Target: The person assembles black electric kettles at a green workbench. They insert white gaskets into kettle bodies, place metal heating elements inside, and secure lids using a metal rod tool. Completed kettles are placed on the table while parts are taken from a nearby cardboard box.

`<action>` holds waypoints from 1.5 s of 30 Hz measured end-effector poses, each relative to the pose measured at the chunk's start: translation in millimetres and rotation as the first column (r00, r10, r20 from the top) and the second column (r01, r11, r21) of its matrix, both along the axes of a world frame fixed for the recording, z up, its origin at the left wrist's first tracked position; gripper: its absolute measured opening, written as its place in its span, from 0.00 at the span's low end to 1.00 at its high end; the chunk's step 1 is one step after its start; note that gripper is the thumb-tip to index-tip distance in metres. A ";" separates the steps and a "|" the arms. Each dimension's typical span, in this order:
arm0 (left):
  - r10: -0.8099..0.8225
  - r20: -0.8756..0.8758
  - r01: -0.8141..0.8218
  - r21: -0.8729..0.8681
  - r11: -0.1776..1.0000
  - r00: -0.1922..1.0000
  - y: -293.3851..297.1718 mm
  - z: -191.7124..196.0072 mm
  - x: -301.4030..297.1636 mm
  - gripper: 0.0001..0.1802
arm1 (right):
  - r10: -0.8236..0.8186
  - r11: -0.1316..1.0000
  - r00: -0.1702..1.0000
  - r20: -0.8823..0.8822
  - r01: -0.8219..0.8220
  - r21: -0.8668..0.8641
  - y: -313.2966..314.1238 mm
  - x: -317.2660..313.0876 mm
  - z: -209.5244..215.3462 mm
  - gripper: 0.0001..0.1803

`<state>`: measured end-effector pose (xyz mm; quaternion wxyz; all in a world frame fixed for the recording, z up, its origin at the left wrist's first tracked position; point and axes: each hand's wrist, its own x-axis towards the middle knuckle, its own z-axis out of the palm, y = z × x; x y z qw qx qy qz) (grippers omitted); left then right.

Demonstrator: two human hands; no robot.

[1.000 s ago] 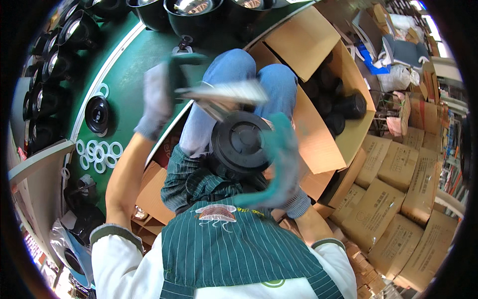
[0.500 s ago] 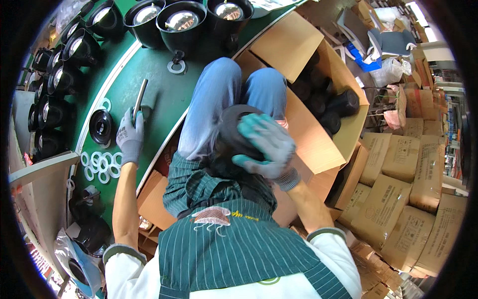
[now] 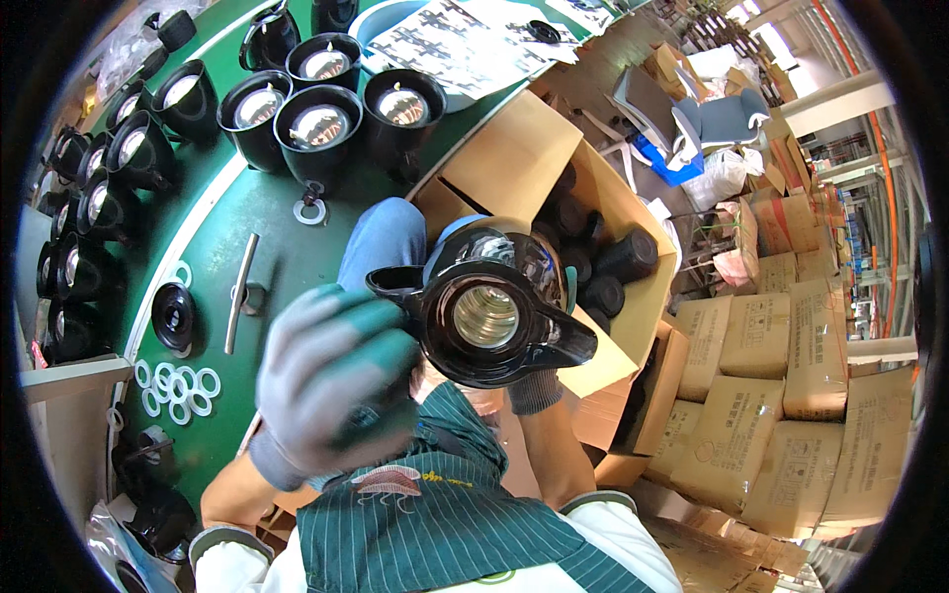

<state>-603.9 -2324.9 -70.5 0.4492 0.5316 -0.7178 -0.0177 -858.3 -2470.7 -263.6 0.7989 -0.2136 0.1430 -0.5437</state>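
A glossy black vacuum jug (image 3: 460, 371) with a silvery inside stands above my lap, its open mouth toward me. Its spout points right and its handle left. My right hand (image 3: 535, 391), in a grey and teal glove, grips the jug from behind and below; most of it is hidden, with a bit of teal showing at the far side. Beside the handle hovers my left hand (image 3: 336, 381), gloved alike and smeared by motion, so its fingers cannot be read. On the green table lie a metal rod (image 3: 242, 292) and a black ring-shaped part (image 3: 174, 316).
Several white rings (image 3: 179, 386) lie on the table at left. Black jugs (image 3: 319, 128) with silvery insides stand farther off. An open carton (image 3: 633, 326) of black cylindrical parts is at my right, with stacked closed cartons (image 3: 736, 425) beyond. A printed sheet (image 3: 445, 44) covers a blue tub.
My left hand has let go of the rod, which now lies on the table, and moved right to the jug. The dark round thing under my right hand now shows as the upright jug.
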 end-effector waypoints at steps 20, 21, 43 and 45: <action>0.801 0.112 -0.685 -0.457 0.567 0.588 -172.9 63.3 358.7 0.24 | 0.498 0.852 0.678 -0.541 -0.498 0.162 -11.2 84.5 24.0 0.43; 0.792 0.259 -0.615 -0.515 0.598 0.553 -212.6 63.4 393.1 0.23 | 0.496 0.855 0.666 -0.557 -0.488 0.177 -13.6 87.2 21.2 0.43; 0.477 0.857 -0.919 -0.012 0.395 0.194 -245.2 -87.7 423.6 0.26 | 0.503 0.854 0.575 -0.645 -0.442 0.273 -24.5 119.9 23.3 0.23; 0.510 0.810 -0.929 0.109 0.354 0.289 -233.8 -86.7 430.8 0.30 | 0.492 0.857 0.583 -0.646 -0.456 0.240 -26.6 115.5 20.7 0.24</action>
